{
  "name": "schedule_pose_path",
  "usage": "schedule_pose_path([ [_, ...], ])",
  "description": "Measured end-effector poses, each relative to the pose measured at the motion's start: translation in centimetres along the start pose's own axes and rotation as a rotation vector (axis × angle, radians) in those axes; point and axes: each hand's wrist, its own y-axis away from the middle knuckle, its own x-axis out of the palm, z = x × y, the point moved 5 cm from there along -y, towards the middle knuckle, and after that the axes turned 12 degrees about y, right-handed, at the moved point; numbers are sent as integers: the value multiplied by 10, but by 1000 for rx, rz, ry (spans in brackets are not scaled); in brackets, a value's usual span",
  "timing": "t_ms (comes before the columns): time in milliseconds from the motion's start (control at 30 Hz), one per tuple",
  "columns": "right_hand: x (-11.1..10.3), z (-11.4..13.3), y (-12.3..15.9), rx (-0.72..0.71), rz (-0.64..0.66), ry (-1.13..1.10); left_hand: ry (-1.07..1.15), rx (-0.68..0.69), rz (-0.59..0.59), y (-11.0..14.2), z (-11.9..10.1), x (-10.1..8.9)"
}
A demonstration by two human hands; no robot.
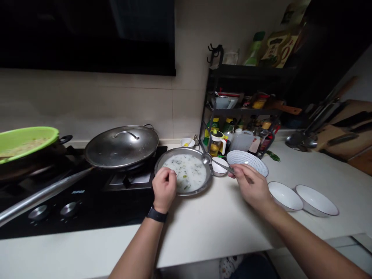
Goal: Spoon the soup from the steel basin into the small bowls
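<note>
My right hand point(251, 184) is closed round the handle of a metal spoon point(206, 158). The spoon's round head hangs over the right rim of a wide metal basin point(209, 182), which holds a milky white soup point(188, 170) with green bits. My left hand point(164, 186), with a dark band on the wrist, is curled shut at the basin's front left edge; what its fingers grip, if anything, is hidden. Beneath the spoon handle stands a small white bowl point(220, 167). A patterned plate point(247, 161) lies behind my right hand.
Left, on the black stove point(95, 213), sit a lidded wok point(122, 145) with a long handle and a green colander point(52, 135) over a dark pan. Two white bowls point(286, 193) point(316, 199) stand right. Behind is a rack point(247, 112) of bottles; a knife block point(343, 128) stands far right.
</note>
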Motion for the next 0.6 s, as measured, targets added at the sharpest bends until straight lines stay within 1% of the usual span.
schedule_pose_path([
  [67, 8, 12, -3, -17, 4, -32, -39, 110, 87, 11, -5, 7],
  [100, 14, 16, -5, -24, 23, -47, -42, 137, 134, 16, -6, 10],
  [200, 30, 18, -9, -40, 78, -86, -41, 154, 240, 24, -5, 13],
  [267, 39, 17, -8, -57, 99, -101, -37, 154, 278, 24, -4, 12],
  [367, 50, 16, -3, -47, 125, -118, -44, 161, 268, 21, -2, 9],
  [400, 52, 15, -1, -13, 130, -125, -50, 163, 258, 21, -1, 9],
  [467, 55, 9, 1, 124, 141, -148, -66, 159, 239, 21, 2, 7],
  [533, 58, 0, 2, 316, 171, -193, -78, 145, 223, 21, 5, 6],
  [600, 61, -12, 0, 512, 199, -284, -83, 133, 213, 21, 8, 6],
])
